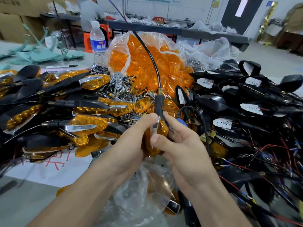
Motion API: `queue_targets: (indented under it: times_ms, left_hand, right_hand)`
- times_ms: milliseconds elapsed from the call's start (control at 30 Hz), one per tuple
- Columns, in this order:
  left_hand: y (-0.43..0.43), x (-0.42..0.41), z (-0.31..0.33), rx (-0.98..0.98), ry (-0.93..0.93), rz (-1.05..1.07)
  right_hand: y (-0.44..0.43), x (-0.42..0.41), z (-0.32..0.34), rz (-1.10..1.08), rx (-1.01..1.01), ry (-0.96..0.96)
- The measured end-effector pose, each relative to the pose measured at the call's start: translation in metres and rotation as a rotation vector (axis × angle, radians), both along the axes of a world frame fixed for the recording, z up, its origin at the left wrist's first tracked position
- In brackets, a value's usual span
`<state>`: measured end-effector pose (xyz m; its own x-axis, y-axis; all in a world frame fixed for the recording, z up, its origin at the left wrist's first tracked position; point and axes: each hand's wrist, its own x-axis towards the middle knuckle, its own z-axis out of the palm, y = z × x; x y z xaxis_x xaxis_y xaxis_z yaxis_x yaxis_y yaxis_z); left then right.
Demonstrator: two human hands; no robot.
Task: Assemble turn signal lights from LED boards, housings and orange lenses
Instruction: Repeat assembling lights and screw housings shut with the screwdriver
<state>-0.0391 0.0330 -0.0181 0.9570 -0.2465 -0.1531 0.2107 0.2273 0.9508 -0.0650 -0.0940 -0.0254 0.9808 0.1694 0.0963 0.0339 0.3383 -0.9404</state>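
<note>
Two bare hands met at centre frame: the left hand (131, 136) and right hand (178, 141) each had their grip pinched on one orange-lensed turn signal light with a chrome trim strip (158, 131), held above the cluttered tabletop (32, 194), its black stalk (159, 104) pointing up.

Red sign (158, 19) — "不合格"

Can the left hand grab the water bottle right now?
Probably not yet. The left hand is busy: together with the right hand it holds an orange turn signal light. The water bottle stands far back, behind the pile of finished lights.
</note>
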Motion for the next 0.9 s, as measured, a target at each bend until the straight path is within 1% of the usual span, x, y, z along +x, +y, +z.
queue_targets:
  times_ms: [67,167,267,400,700,900]
  left_hand:
    - [-0.001,0.0,-0.002,0.044,0.002,0.023]
    - [0.001,-0.01,-0.003,0.001,-0.063,0.044]
    - [0.001,-0.014,-0.005,-0.015,-0.112,0.072]
    - [-0.001,-0.014,-0.01,-0.063,-0.115,0.024]
    - [-0.004,-0.014,-0.009,-0.131,-0.112,0.029]
    - [-0.003,-0.008,-0.012,-0.201,-0.06,0.016]
  right_hand:
    - [-0.001,0.001,-0.002,0.017,0.063,0.072]
    - [-0.001,0.002,-0.003,0.052,0.174,0.141]
    - [-0.001,0.003,-0.003,0.049,0.146,0.121]
    - [-0.004,0.001,-0.004,0.035,0.113,0.091]
    - [-0.003,0.0,-0.004,0.023,0.192,0.085]
    - [0.001,0.001,-0.003,-0.003,0.231,0.079]
